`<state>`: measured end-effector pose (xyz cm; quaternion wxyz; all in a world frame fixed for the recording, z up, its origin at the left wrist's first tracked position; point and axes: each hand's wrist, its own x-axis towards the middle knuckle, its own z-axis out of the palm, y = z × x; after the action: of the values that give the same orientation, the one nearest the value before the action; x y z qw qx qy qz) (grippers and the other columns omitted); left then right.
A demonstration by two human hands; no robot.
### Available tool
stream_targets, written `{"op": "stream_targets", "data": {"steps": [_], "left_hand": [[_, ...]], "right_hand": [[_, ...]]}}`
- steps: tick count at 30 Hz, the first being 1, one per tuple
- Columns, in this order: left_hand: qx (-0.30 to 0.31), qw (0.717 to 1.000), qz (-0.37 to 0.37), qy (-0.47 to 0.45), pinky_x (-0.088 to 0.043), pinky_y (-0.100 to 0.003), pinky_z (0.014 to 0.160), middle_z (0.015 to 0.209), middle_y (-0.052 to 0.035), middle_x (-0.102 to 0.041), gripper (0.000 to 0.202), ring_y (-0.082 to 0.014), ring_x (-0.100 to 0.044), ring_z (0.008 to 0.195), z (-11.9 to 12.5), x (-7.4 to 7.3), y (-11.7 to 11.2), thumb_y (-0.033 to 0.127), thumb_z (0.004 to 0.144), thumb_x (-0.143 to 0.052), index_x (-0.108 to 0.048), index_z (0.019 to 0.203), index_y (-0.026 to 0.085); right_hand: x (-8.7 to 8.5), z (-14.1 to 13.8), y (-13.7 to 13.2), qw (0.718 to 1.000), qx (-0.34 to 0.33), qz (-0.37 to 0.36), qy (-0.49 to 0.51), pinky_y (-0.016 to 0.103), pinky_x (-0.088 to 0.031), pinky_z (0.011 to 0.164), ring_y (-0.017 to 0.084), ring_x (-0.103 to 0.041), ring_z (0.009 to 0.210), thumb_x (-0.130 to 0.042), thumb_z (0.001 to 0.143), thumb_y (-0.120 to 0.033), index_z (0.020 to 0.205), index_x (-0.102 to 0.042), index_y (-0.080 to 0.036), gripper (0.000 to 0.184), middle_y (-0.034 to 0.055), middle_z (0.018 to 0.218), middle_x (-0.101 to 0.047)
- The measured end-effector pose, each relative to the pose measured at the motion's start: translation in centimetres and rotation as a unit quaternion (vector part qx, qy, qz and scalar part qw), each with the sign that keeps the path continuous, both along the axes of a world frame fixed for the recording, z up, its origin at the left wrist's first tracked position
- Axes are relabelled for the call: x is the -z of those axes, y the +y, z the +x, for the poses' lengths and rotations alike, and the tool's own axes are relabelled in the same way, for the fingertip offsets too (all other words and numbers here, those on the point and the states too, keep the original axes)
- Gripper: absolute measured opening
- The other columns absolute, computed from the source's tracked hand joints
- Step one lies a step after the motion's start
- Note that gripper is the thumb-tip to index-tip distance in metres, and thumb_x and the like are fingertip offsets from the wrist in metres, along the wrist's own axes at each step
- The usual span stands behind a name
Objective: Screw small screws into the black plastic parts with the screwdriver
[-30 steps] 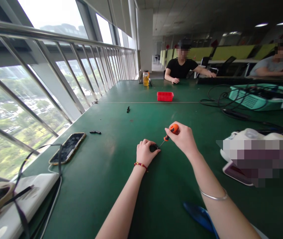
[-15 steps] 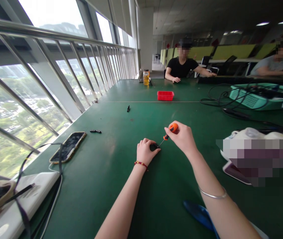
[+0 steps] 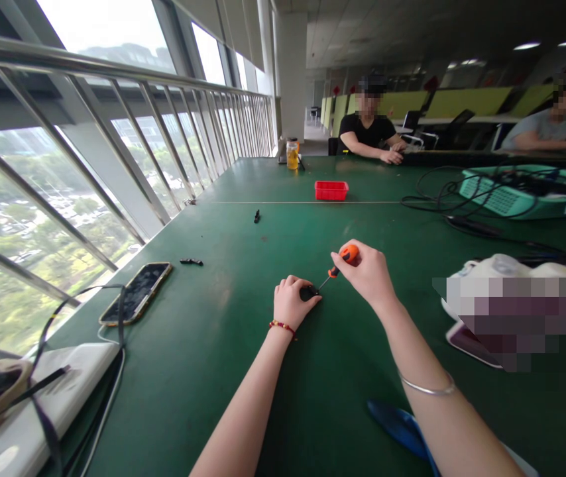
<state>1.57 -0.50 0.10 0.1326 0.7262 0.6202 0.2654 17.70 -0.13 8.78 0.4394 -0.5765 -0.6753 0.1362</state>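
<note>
My left hand (image 3: 291,299) rests low on the green table, its thumb and fingers curled around a small black rounded object (image 3: 307,293). Most of that object is hidden by the hand, so its exact kind does not show. Pinched in my right hand (image 3: 366,268) is a screwdriver (image 3: 348,253) with an orange and black handle. Its thin shaft slants down to the left, and the tip meets the right side of the black object. Two small black pieces lie apart on the table, one long piece (image 3: 191,262) near the phone and another piece (image 3: 257,216) farther back.
A phone (image 3: 136,293) and a white power strip (image 3: 59,404) lie left. A red tray (image 3: 331,192) and an orange-filled jar (image 3: 291,156) stand farther back. Right are a teal basket (image 3: 502,199) with cables, a white bundle (image 3: 504,266) and a blue object (image 3: 397,427). Two people sit beyond.
My hands and the screwdriver have barely moved; the right hand has shifted very slightly right. Across the table, the person in black has brought both hands together.
</note>
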Motion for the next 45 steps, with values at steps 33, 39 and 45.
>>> {"op": "stream_targets", "data": {"steps": [33,39,45], "left_hand": [[-0.003,1.0,-0.015,-0.008,-0.038,-0.036,0.085,0.1,-0.0029,-0.059,0.034,-0.0217,-0.051,0.097,0.0,-0.3,-0.3,0.035,0.072,-0.067,-0.063,0.104,0.026],[-0.048,0.999,0.0,-0.005,-0.034,-0.039,0.092,0.099,-0.0035,-0.057,0.023,-0.0233,-0.047,0.102,0.1,-0.4,-0.4,0.035,0.069,-0.069,-0.063,0.087,0.023],[-0.025,0.999,0.004,-0.021,-0.033,-0.038,0.092,0.1,-0.0018,-0.058,0.023,-0.0215,-0.047,0.102,-0.1,-0.2,-0.3,0.031,0.071,-0.066,-0.068,0.094,0.027]], "right_hand": [[-1.9,-0.9,-1.6,0.989,0.001,-0.025,-0.145,0.023,-0.029,0.05,0.014,-0.049,0.051,-0.046,0.081,-0.038,0.075,-0.056,-0.024,0.018,-0.003,0.054,-0.054],[-2.0,-0.5,-1.5,0.988,-0.013,-0.037,-0.149,0.022,-0.032,0.05,0.014,-0.054,0.056,-0.048,0.078,-0.033,0.086,-0.053,-0.025,0.013,-0.0012,0.069,-0.062],[-2.1,-0.8,-1.4,0.981,0.002,-0.06,-0.185,0.024,-0.029,0.049,0.016,-0.052,0.054,-0.043,0.083,-0.043,0.078,-0.056,-0.026,0.022,-0.0011,0.059,-0.058]]}}
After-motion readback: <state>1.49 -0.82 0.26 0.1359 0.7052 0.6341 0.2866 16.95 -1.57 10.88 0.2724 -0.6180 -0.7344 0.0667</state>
